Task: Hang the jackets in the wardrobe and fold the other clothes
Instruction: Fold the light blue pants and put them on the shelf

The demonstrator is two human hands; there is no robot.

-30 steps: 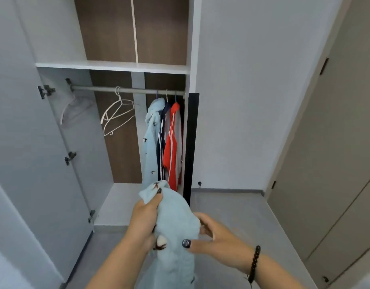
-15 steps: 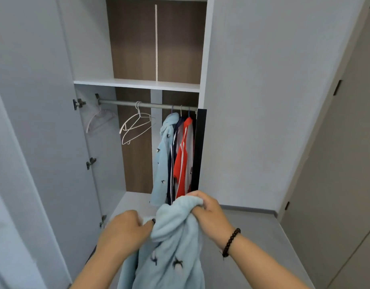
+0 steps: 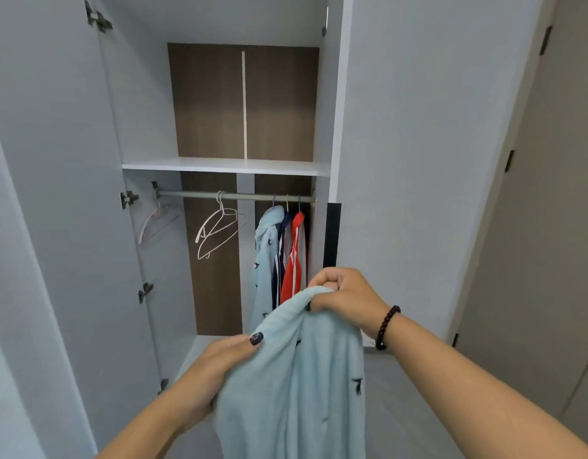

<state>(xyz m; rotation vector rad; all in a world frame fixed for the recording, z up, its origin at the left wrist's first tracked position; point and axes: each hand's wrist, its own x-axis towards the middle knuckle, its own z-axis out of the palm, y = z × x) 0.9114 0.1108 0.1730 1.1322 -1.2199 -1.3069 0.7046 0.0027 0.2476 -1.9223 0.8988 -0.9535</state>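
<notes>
I hold up a light blue fleece garment (image 3: 305, 385) with small dark marks in front of the open wardrobe. My right hand (image 3: 345, 298) grips its top edge, raised highest. My left hand (image 3: 219, 362) grips the cloth lower on the left side, thumb on top. Behind it the wardrobe rail (image 3: 233, 195) carries empty white hangers (image 3: 216, 231) in the middle. At the rail's right end hang a light blue jacket (image 3: 264, 260), a navy jacket (image 3: 281, 260) and a red jacket (image 3: 294, 263).
The wardrobe door (image 3: 54, 193) stands open on the left with hinges along its edge. A white shelf (image 3: 226, 167) sits above the rail. A closed white panel (image 3: 418, 160) is to the right, and a beige door (image 3: 550, 260) at far right. Grey floor lies below.
Both hands have lifted the light blue garment higher and spread it out; my right hand rose above the left. The view has tilted upward, showing more of the wardrobe's upper part.
</notes>
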